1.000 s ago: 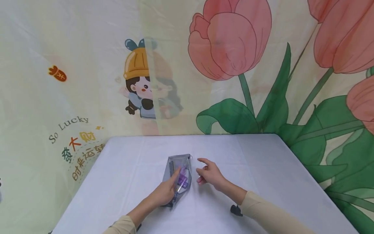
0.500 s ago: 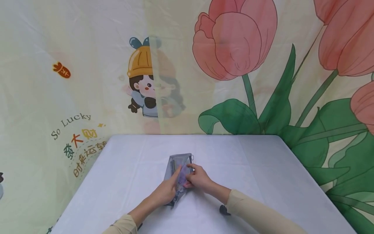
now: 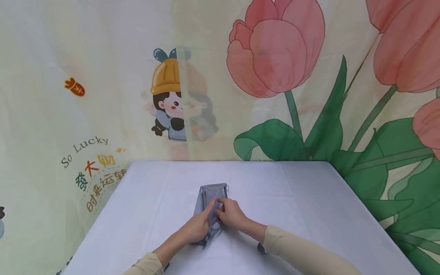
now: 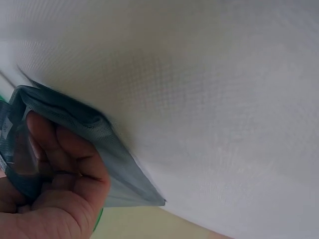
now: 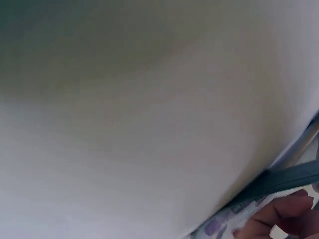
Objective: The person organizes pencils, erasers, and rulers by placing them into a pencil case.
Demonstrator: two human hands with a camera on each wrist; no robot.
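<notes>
A grey mesh zip pouch with purple things inside lies in the middle of the white table. My left hand grips its near part, fingers curled round the edge; the left wrist view shows the left hand wrapped round the pouch. My right hand rests on the pouch's right side with its fingers curled onto the mesh. In the right wrist view only the fingertips show beside the pouch's grey edge.
A printed cloth backdrop with a cartoon figure and pink tulips hangs right behind the table's far edge. A small dark object peeks out by my right sleeve.
My right hand has moved left from beside the pouch onto it and its fingers have curled over the mesh. My left hand kept its hold.
</notes>
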